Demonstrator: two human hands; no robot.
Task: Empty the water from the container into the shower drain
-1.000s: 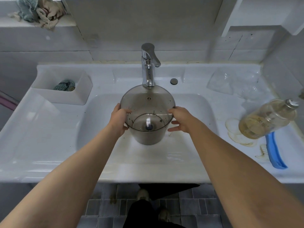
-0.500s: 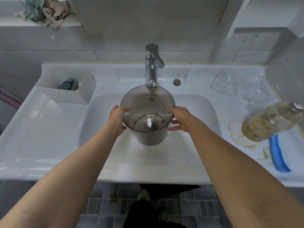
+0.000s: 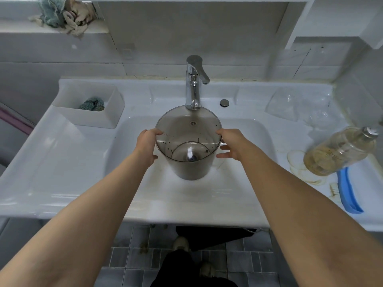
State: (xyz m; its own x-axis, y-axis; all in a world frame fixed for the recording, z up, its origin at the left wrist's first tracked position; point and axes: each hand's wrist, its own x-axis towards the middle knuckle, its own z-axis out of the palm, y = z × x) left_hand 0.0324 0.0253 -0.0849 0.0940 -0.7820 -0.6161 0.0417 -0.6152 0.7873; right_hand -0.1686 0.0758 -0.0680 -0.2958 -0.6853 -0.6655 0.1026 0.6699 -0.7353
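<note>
A smoky grey translucent container [image 3: 187,129] stands upright in the white sink basin [image 3: 128,141], right under the chrome tap [image 3: 194,83]. Dark specks cling to its inner wall and clear water lies in its bottom. My left hand [image 3: 147,146] grips the container's left rim and side. My right hand [image 3: 231,142] holds the right rim, thumb on the edge and fingers spread along the outside. No shower drain is in view.
A white box [image 3: 112,114] with a green cloth sits on the counter's left. At the right lie crumpled clear plastic [image 3: 298,108], a tipped bottle of yellowish liquid [image 3: 339,152] and a blue brush [image 3: 348,191]. Rags [image 3: 62,13] rest on an upper shelf. Grey floor tiles [image 3: 136,264] lie below.
Both hands stay on the container in the basin; it has barely moved. The view has shifted slightly, so the sink and tap sit a little further right in the frame.
</note>
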